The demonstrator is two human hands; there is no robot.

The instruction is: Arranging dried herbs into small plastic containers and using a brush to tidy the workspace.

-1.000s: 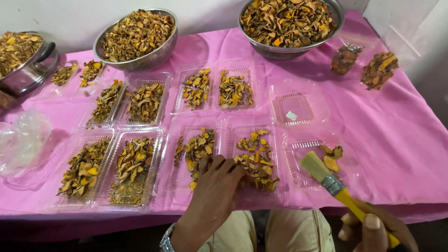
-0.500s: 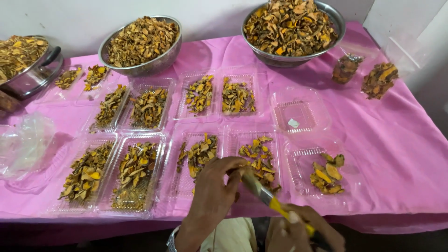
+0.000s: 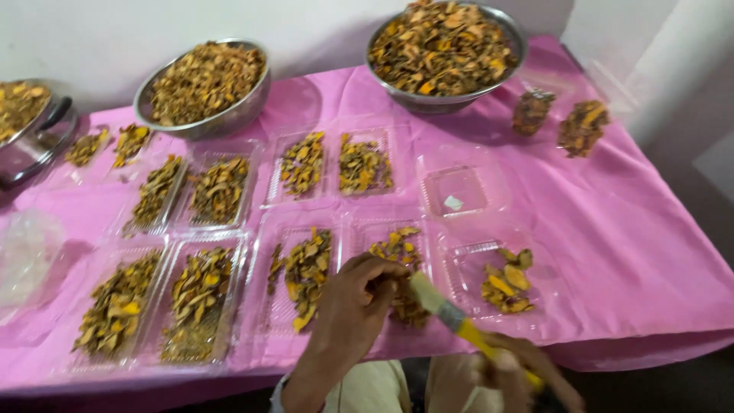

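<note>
While my left hand (image 3: 353,306) curls over the dried slices in the front clear tray (image 3: 382,268), my right hand (image 3: 508,372), gripping a yellow-handled brush (image 3: 451,313), brushes them. The next stroke probably needs a light, steady touch.

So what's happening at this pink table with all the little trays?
A person sits at a table draped in pink cloth. Their right hand grips a yellow-handled brush, bristles pointed at a clear plastic tray of dried yellow-brown slices. Their left hand rests on that same tray, fingers curled by the bristles. Around it lie more clear trays, most filled with slices, one empty. Two large steel bowls of slices stand at the back.
</note>
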